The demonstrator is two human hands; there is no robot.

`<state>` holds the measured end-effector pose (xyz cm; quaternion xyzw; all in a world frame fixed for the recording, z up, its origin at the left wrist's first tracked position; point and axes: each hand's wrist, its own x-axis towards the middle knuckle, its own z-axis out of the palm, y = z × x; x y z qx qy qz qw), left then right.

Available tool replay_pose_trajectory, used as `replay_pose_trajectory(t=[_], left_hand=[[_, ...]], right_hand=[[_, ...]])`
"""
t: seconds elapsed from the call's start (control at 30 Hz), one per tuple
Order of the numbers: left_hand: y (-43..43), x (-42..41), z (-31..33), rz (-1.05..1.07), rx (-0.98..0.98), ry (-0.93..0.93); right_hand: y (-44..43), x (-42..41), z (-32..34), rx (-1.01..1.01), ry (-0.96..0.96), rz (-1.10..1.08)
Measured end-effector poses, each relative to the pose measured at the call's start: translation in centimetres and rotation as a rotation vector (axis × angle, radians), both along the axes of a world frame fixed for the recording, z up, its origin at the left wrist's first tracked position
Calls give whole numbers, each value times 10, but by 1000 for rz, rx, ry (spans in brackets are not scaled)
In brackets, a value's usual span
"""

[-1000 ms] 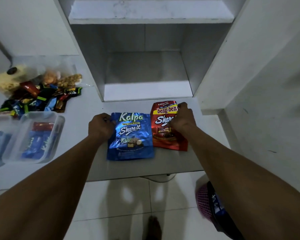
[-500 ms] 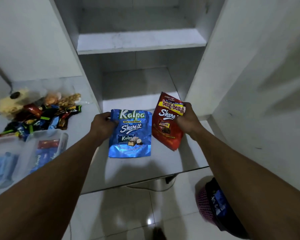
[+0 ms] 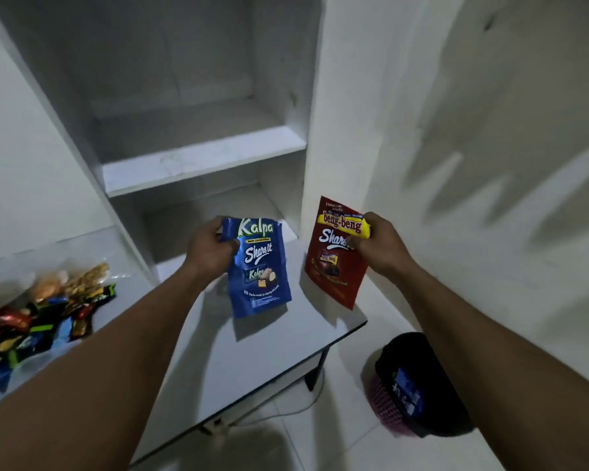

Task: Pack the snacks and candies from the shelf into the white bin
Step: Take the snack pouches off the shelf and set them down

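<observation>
Currently, on the head view, I see both arms stretched forward over the white table (image 3: 252,355), each hand with one snack pouch.

The left hand (image 3: 211,248) grips the blue Kalpa pouch (image 3: 261,270) at its upper left corner, the fingers curled round the edge and the thumb on the front. The pouch hangs upright, a little tilted, over the table top, and it throws a shadow just under its bottom edge. It is in front of the lowest compartment of the white shelf (image 3: 198,161).

The right hand (image 3: 378,243) pinches the red beng-beng pouch (image 3: 334,263) at its upper right side, the thumb across the yellow label. This pouch is also upright, with its lower corner near the right edge of the table. If that corner touches the table, I cannot tell. The two pouches are side by side and apart, blue on the left and red on the right.

Far on the left of the table lies a pile of small wrapped candies (image 3: 41,317) in many colours, well apart from both hands. On the tiled floor, right of the table, stands a pink basket (image 3: 388,406) with a dark bag (image 3: 419,379) in it.
</observation>
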<state>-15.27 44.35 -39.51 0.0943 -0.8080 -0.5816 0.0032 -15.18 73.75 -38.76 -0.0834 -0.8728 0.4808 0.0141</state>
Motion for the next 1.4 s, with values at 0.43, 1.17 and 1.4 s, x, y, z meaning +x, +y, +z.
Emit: replay_pose_trajectory(t=[0.43, 1.17, 1.4], left_hand=[[148, -17, 37, -373, 62, 39], [456, -15, -236, -603, -102, -180], [490, -24, -345, -570, -201, -216]], right_hand=[[131, 94, 45, 141, 85, -331], [378, 156, -231, 100, -105, -585], [402, 140, -363, 28, -160, -602]])
